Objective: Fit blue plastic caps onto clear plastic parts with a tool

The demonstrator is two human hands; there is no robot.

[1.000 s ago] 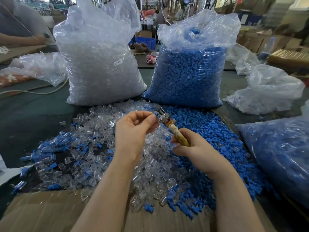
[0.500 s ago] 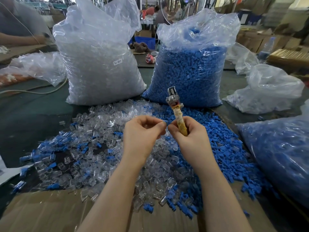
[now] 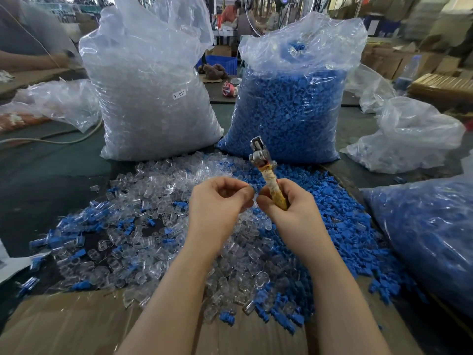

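My right hand grips the taped handle of a small metal-headed tool, which points upright. My left hand is curled beside it, its fingertips meeting my right thumb; whatever small part it pinches is hidden by the fingers. Under both hands lies a heap of clear plastic parts, and a heap of loose blue caps spreads to the right. Several capped pieces lie at the left of the pile.
A tall bag of clear parts and a bag of blue caps stand behind the piles. Another blue-filled bag lies at the right, cardboard at the front. Another person's arm is at the far left.
My right hand has swung the tool from tilted left to upright and drawn closer to my left hand, whose fingertips now meet it instead of the tool's head.
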